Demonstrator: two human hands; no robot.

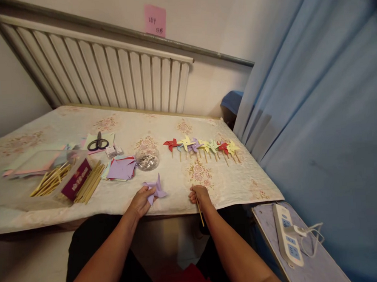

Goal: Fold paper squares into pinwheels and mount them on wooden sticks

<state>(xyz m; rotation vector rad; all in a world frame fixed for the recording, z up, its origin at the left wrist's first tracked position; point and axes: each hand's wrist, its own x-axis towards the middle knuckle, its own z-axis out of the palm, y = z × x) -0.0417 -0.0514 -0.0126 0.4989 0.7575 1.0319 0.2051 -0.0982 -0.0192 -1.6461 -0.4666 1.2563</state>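
Head view shows a person seated at a table (78, 122) covered with a flowered cloth, both forearms reaching to its near edge. The left hand (141, 202) pinches a folded purple paper pinwheel (155, 188) between thumb and fingers, the paper resting on the cloth just inside the near edge. The right hand (199, 194) is closed on a thin wooden stick (199, 208), which slants down past the near edge toward the person's lap; the two hands are near each other but apart. Further in, toward the right edge, a row of finished pinwheels (201, 146) in red, yellow, purple and green lies side by side on sticks. A small clear bowl (147, 159) of shiny bits sits near the middle, with a stack of coloured paper squares (121, 168) just beside it to the left. Toward the left edge lies a pile of sticks (69, 181) around a dark red packet, and scissors (98, 142) rest behind them. A power strip (286, 235) lies on a low stand off the table's right corner.
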